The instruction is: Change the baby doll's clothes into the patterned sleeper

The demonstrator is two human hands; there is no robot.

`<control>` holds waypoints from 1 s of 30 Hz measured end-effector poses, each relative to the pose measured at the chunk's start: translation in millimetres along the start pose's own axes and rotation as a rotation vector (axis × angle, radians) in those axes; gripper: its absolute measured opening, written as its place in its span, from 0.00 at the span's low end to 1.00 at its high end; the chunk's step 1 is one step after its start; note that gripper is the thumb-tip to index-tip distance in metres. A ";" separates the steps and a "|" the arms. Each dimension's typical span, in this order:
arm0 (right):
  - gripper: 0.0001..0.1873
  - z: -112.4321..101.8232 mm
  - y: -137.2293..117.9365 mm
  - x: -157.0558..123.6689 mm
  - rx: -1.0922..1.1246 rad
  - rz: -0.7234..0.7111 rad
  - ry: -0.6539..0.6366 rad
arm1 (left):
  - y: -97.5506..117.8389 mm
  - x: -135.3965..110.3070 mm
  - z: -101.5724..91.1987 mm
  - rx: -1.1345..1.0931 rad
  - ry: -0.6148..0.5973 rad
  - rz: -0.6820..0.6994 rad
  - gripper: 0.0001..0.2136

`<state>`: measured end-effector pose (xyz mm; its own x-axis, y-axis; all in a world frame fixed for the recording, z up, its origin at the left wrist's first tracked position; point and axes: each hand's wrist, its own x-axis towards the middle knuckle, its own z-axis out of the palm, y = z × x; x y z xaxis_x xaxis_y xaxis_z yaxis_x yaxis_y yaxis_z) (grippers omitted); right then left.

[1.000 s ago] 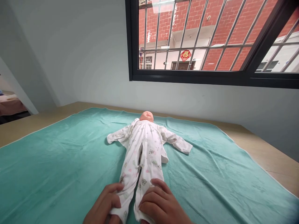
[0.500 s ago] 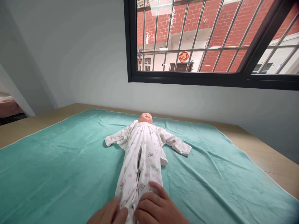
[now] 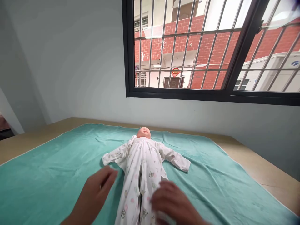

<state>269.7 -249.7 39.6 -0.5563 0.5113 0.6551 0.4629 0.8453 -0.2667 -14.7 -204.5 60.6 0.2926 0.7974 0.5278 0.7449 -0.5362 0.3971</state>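
Note:
A baby doll [image 3: 143,132] in a white printed sleepsuit [image 3: 140,162] lies on its back on a teal blanket [image 3: 47,168], head toward the window, sleeves spread out. My left hand [image 3: 97,190] hovers just left of the suit's legs, fingers stretched out and together, holding nothing. My right hand [image 3: 172,201] rests on the suit's right leg near the bottom edge; it is blurred and its fingers curl down onto the cloth. The suit's front is parted along the middle.
The blanket covers a tan bed or platform [image 3: 257,162] set against a pale wall. A black-framed barred window [image 3: 211,47] is above it. A doorway gap shows at the far left [image 3: 4,125].
Both hands have come up from the suit's feet along the legs. The left hand has let go of the cloth and lifted off to the left. The view has tilted upward.

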 end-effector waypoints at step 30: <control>0.17 -15.7 44.2 -68.5 0.576 1.204 0.507 | -37.3 39.1 99.4 0.038 -0.273 0.272 0.21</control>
<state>339.0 -249.8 -6.0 0.3272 0.9445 -0.0281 0.0590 -0.0501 -0.9970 28.5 -125.8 -8.2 0.6281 0.6742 0.3886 0.6378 -0.7321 0.2394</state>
